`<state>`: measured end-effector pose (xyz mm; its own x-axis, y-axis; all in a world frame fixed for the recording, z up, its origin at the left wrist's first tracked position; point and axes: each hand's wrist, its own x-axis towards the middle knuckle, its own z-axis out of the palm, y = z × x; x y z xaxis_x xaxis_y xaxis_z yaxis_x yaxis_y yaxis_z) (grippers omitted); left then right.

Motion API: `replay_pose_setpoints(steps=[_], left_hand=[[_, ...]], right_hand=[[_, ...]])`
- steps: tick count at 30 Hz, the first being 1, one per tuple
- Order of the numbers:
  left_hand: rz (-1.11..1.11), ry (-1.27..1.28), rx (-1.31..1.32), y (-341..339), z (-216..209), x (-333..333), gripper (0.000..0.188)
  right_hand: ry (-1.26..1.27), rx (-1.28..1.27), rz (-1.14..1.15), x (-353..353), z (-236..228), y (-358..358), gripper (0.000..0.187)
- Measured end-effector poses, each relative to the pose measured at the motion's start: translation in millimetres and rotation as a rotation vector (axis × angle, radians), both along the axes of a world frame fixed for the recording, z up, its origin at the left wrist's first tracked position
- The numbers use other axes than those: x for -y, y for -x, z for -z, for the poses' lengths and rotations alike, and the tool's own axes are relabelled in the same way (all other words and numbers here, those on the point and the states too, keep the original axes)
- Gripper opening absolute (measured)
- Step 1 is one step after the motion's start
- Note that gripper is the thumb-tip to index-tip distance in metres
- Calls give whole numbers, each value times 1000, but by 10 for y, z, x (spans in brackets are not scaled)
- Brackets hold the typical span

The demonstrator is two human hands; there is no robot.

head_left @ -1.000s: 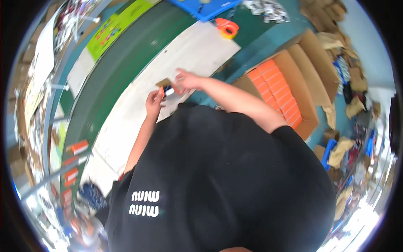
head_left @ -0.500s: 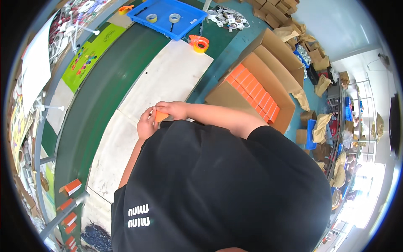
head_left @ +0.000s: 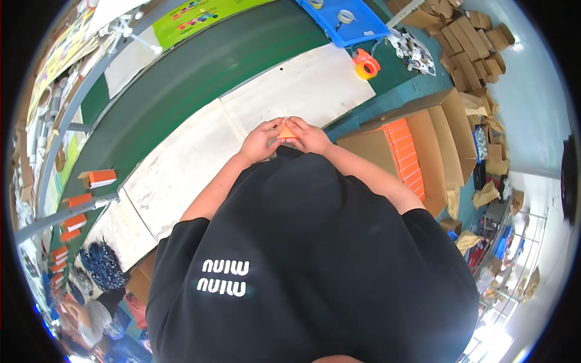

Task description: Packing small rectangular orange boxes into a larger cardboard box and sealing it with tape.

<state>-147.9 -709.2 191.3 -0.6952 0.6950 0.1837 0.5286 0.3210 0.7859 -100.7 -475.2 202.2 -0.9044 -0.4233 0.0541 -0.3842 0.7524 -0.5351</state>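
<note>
Small orange box: held between both hands (head_left: 287, 132), close before the torso, at the near edge of the worktop; whether its underside touches the surface cannot be told.
Left hand: curled against the box's left side (head_left: 260, 143), fingers bent inward; thumb contact too small to tell.
Right hand: curled in from the opposite side (head_left: 310, 137), fingertips meeting the left's near the box's far end; the paired grip probably steadies so small an item.
White worktop: pale panels, jointed (head_left: 187, 151), between torso and belt; seemingly placed as a handling surface.
Green conveyor belt: runs along the worktop's far side (head_left: 163, 112).
Orange boxes on belt: spaced in a file at lower left (head_left: 101, 178), the nearest with a brown flap out.
Cardboard carton: flaps raised (head_left: 433, 158), beside the right arm, likely for easy reach; holds packed orange boxes (head_left: 404, 158) in neat rows, presumably to save room.
Tape dispenser: orange, yellow roll (head_left: 366, 65), at the worktop's far right corner, apparently out of the way.
</note>
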Motion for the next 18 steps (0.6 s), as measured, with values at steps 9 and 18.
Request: replay_pose_setpoints(steps=[9, 18], left_hand=[[-64, -30, 28, -49, -21, -135, 46], [-296, -159, 160, -255, 245, -239, 43]], right_hand=[[1, 11, -14, -47, -58, 56, 57], [-150, -112, -81, 3, -39, 63, 58]])
